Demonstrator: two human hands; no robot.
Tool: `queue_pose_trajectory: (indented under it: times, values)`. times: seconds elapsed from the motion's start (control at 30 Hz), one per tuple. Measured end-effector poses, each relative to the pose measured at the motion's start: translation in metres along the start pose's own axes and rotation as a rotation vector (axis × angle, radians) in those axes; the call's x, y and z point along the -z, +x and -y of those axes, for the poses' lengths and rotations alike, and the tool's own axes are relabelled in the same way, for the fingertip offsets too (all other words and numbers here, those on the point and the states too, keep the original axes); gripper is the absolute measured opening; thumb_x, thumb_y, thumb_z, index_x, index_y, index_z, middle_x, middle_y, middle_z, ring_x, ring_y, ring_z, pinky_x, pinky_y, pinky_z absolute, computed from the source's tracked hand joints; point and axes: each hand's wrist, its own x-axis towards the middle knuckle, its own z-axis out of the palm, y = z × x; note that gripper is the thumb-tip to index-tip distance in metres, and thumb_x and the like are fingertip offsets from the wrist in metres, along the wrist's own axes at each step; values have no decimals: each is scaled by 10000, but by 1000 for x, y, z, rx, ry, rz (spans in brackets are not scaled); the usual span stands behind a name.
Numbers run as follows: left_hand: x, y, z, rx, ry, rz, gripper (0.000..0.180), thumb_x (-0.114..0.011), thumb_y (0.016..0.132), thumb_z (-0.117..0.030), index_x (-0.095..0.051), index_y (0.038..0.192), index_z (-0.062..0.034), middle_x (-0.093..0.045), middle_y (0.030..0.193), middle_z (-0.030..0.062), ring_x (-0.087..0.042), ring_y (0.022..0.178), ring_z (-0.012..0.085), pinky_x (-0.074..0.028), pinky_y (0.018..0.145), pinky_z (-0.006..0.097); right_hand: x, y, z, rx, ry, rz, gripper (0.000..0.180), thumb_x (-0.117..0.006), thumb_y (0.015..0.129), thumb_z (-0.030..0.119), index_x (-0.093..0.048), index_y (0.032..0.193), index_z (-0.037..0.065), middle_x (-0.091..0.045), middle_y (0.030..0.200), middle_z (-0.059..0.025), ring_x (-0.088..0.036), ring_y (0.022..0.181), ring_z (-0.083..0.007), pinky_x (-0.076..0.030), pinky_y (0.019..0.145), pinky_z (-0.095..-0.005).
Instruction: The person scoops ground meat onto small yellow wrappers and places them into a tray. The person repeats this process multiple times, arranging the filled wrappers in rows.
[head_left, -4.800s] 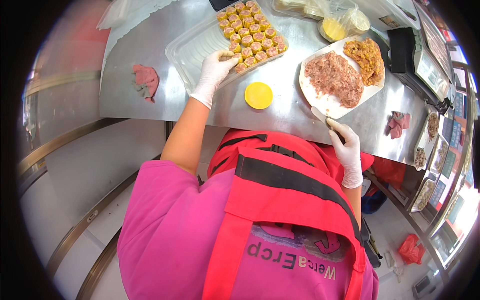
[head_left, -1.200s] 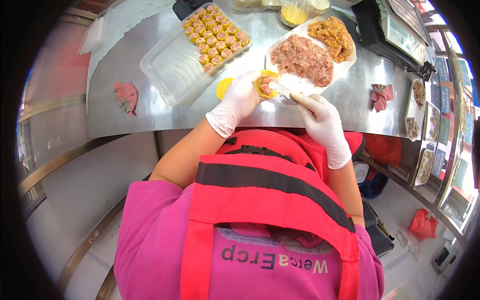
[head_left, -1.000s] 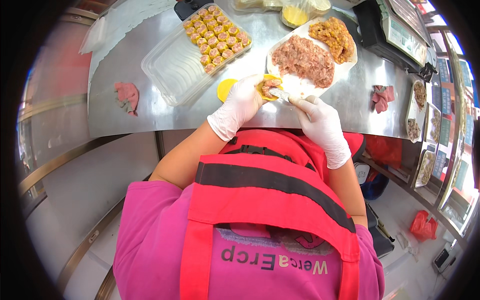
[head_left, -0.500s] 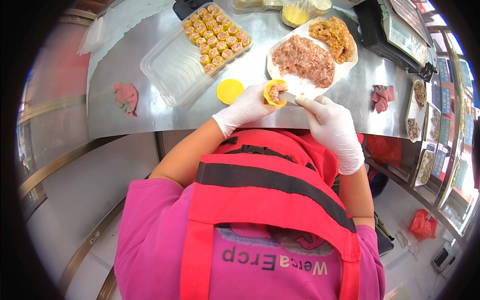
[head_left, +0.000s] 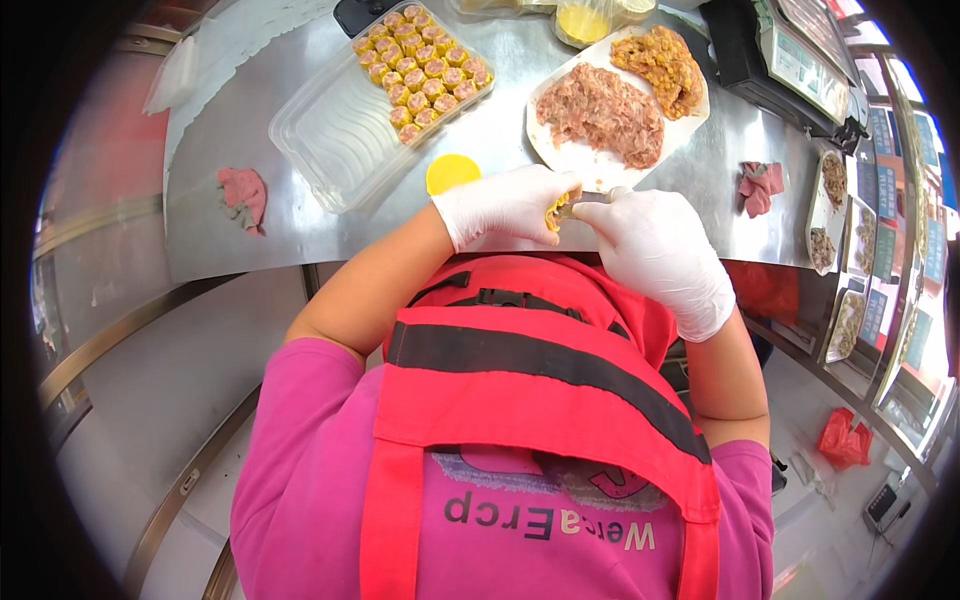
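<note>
Both of my hands wear white gloves and meet over the near edge of the steel counter (head_left: 300,230). My left hand (head_left: 505,203) is cupped around a yellow dumpling (head_left: 553,210) filled with minced meat. My right hand (head_left: 655,250) holds a small metal spatula (head_left: 580,200) whose tip presses into the dumpling. Just beyond the hands lies a white plate (head_left: 560,150) with a mound of pink minced meat (head_left: 600,112) and a pile of orange filling (head_left: 660,62). A stack of round yellow wrappers (head_left: 452,172) lies left of the plate.
A clear plastic tray (head_left: 340,130) holds several finished dumplings (head_left: 425,70) at its far end. A pink cloth (head_left: 243,190) lies at the left, another (head_left: 757,183) at the right. A cup of yellow liquid (head_left: 583,20) and a scale (head_left: 800,60) stand at the back.
My hands carried the filled dumpling from the plate back toward my body, and my left hand has closed further around it. Earlier my left hand was at the tray.
</note>
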Motion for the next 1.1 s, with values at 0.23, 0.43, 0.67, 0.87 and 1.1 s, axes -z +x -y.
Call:
queue_pose_trajectory:
  times: [0.23, 0.43, 0.67, 0.87, 1.1]
  values:
    - [0, 11, 13, -251, -143, -119, 726, -734, 686, -104, -422, 1341, -75, -626, 1036, 159, -614, 946, 268, -485, 825, 356, 23, 9, 4, -30, -60, 43, 256, -520, 817, 118, -685, 1012, 134, -623, 756, -147, -638, 690, -320, -510, 634, -414]
    - [7, -24, 13, 11, -195, -141, 834, -756, 709, -79, -331, 1426, -79, -609, 1028, 99, -613, 923, 199, -500, 783, 318, 34, 12, 2, -38, -27, 2, 128, -564, 784, 148, -672, 832, 98, -634, 716, -141, -651, 692, -308, -515, 621, -404]
    - [-11, -15, 16, -218, -19, -484, 394, -733, 751, -144, -550, 1095, -85, -644, 833, 107, -655, 727, 284, -517, 666, 337, 35, 21, 9, 27, -44, 53, 229, -507, 827, 117, -684, 972, 120, -629, 695, -149, -642, 668, -317, -510, 621, -419]
    - [7, -13, 1, -118, -160, -145, 432, -710, 758, -212, -595, 1156, -91, -666, 968, 154, -652, 906, 306, -516, 792, 371, 34, 25, 16, 67, -138, 87, 172, -536, 783, 117, -673, 886, 99, -625, 666, -140, -646, 654, -304, -507, 590, -407]
    - [3, -1, -5, -132, -135, -107, 357, -678, 786, -222, -637, 1111, -80, -671, 1023, 152, -646, 956, 274, -506, 838, 364, 39, 26, 22, 58, -159, 50, 113, -583, 717, 114, -675, 730, 49, -632, 718, -162, -655, 670, -305, -514, 609, -384]
